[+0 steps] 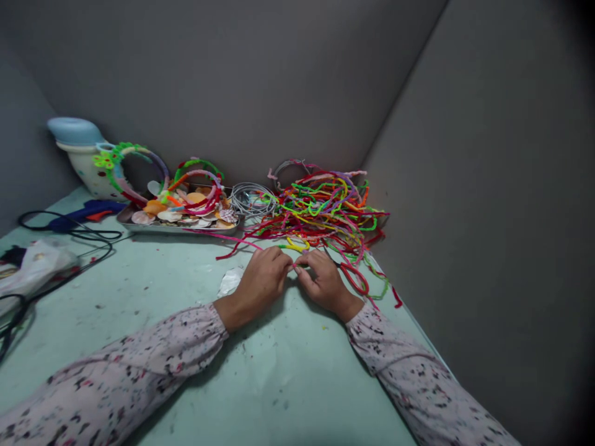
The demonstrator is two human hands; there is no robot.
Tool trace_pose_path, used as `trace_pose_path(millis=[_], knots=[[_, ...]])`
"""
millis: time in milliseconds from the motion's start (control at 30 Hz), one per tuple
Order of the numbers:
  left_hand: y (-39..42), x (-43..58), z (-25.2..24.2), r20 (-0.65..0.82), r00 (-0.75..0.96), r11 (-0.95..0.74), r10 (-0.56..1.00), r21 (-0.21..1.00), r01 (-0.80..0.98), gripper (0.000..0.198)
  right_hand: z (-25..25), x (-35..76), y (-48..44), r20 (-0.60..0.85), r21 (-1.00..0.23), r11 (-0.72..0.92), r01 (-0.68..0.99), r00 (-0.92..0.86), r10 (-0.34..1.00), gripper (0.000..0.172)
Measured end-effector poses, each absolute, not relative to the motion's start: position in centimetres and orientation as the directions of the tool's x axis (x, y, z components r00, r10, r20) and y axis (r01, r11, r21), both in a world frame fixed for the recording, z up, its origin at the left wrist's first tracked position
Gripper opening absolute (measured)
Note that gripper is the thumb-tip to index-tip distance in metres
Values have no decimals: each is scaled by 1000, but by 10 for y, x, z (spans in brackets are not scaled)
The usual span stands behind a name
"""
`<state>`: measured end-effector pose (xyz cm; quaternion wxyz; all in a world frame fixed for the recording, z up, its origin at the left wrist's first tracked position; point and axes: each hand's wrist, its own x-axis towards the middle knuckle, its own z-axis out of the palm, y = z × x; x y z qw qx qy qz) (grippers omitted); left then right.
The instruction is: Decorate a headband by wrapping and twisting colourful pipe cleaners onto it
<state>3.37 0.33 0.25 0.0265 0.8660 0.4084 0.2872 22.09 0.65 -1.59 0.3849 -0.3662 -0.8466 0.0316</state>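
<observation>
My left hand (263,282) and my right hand (323,282) meet at the fingertips, pinching a thin pink pipe cleaner (242,240) that runs off to the upper left. A yellow pipe cleaner loop (295,245) lies just beyond my fingers. A large tangle of multicoloured pipe cleaners (320,214) spreads behind my hands, and a red loop (356,279) lies beside my right hand. Near my left hand is a small crumpled white scrap (231,280).
A metal tray (176,227) of seashells and decorated hoops stands back left, beside a coil of grey wire (251,199) and a pale blue-topped container (81,155). A black cable (69,232), blue-handled tool (83,215) and white plastic bag (37,266) lie left. Grey walls enclose the green table (279,384).
</observation>
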Motion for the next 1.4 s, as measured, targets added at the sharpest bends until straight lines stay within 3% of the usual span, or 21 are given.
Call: trace_pose_path(millis=[800, 1400], knots=[[7, 32, 5, 458, 444, -634, 770, 467, 617, 18, -13, 222, 7, 621, -385, 723, 574, -418, 663, 10], [6, 34, 0, 479, 410, -610, 777, 408, 679, 15, -16, 219, 7, 634, -363, 721, 591, -411, 656, 8]])
